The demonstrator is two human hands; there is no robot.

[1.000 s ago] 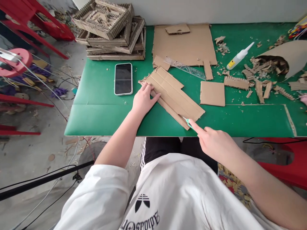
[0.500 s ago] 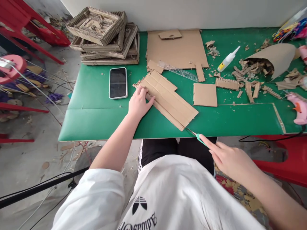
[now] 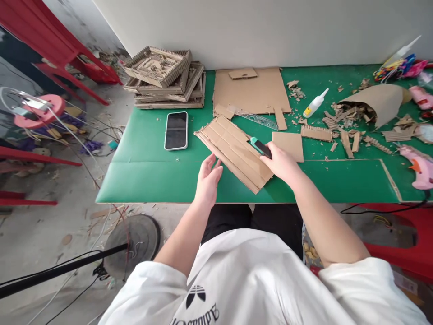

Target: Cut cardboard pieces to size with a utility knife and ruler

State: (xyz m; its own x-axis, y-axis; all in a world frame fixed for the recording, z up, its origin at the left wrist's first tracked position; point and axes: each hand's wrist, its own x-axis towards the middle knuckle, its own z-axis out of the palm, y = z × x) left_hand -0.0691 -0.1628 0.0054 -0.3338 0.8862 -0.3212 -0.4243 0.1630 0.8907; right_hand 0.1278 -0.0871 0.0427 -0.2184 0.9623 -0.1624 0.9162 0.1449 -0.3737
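Observation:
A creased strip of brown cardboard [image 3: 233,149] lies slanted near the front of the green table. Just off its lower left edge is my left hand [image 3: 209,178], fingers apart and nothing in it. My right hand [image 3: 279,162] grips a green and black utility knife [image 3: 260,147] above the strip's right side. I cannot tell whether its blade is out. A square cardboard piece [image 3: 289,145] sits right behind that hand, partly covered by it. Farther back, a clear ruler [image 3: 257,118] rests by a large cardboard sheet [image 3: 248,92].
Stacked corrugated cardboard frames [image 3: 165,79] stand at the back left, with a phone [image 3: 176,131] in front. To the right are a glue bottle [image 3: 315,104], a cardboard tube [image 3: 385,106] with scraps, and a pink glue gun [image 3: 417,166]. The table's front edge [image 3: 162,203] runs close to my body.
My right hand has brought the knife from the strip's near corner up over its right side. My left hand has let go of the cardboard and moved down toward me.

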